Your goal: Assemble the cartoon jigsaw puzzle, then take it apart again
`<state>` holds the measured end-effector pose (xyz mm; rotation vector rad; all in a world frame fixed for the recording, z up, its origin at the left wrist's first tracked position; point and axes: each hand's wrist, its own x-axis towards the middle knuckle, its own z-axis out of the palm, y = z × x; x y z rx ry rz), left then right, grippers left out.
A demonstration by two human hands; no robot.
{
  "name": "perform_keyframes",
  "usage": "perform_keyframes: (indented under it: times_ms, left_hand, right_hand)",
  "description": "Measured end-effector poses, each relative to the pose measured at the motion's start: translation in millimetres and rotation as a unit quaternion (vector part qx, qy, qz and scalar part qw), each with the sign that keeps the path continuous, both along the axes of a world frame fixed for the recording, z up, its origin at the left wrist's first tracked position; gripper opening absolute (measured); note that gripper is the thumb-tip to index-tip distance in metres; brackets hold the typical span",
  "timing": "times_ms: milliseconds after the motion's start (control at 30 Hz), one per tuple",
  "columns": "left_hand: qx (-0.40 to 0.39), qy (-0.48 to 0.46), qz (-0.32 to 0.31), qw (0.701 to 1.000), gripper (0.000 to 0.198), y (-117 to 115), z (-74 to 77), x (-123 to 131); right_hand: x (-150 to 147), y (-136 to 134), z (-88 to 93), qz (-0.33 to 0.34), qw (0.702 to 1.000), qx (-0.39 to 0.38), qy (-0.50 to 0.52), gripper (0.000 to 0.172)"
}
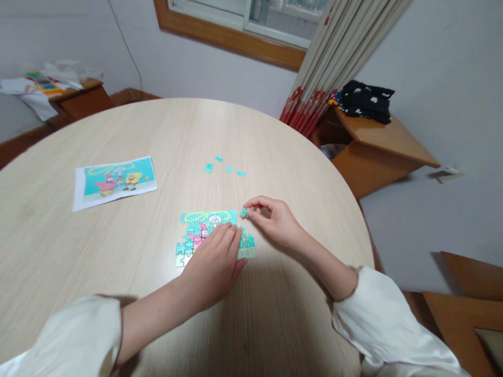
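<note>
Your two hands are apart from each other, both working at the jigsaw puzzle (193,230), which lies partly joined on the near half of the round counter (255,136), in front of you. Your left hand (217,257) is open and laid palm down over the middle and lower part of the puzzle, its fingers side by side and its thumb held away from them, so you hide a good share of the picture. Your right hand (276,219) pinches a small teal piece (244,212) between thumb and fingertips, just beside the puzzle's top right corner; you cannot tell from here whether the piece touches its neighbours. Around your left hand you can see a pink figure, a pale head near the top, and a stepped left edge. Beyond the puzzle, well short of the counter's far rim, you have a few loose teal pieces (209,167) lying scattered. To the left of these, near the puzzle's far left, lies a printed sheet (118,180) with pink and yellow figures on teal. Past the counter you face a window (236,39), a curtain (338,52), and, on the right, black cloth (366,101) on a brown cabinet (393,137).
</note>
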<state>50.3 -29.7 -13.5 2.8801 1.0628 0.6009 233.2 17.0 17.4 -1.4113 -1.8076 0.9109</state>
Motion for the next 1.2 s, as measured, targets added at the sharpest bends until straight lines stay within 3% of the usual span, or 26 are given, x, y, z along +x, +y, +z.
perform_keyframes:
  times_ms: [233,467,667,767,867,1033,1200]
  left_hand:
    - [-0.055,-0.038,0.009,0.998,0.036,0,3.2,-1]
    - [-0.078,-0.063,0.0,0.995,0.024,1,7.9,-2]
    - [-0.016,-0.108,-0.003,0.994,0.026,8,16.8,-20]
    - [0.008,-0.11,0.043,0.993,0.03,19,22.9,-41]
    - [-0.028,-0.122,0.113,0.986,0.033,34,27.5,-67]
    - [-0.096,-0.208,0.238,0.944,0.026,58,28.8,-102]
    - [-0.118,-0.223,0.261,0.932,0.02,69,23.0,-113]
  right_hand:
    - [25,21,-16.3,-0.103,0.99,0.091,-0.026,0.017]
    - [34,31,-30.5,-0.071,0.986,0.114,-0.098,0.02]
    - [34,24,-29.0,-0.087,0.981,0.156,-0.08,0.02]
    - [33,21,-27.9,-0.081,0.977,0.181,-0.081,0.018]
    - [28,27,-27.1,-0.069,0.969,0.213,-0.104,0.018]
    - [2,70,-20.6,-0.035,0.958,0.225,-0.173,0.024]
    - [-29,109,-19.2,-0.004,0.939,0.182,-0.292,0.028]
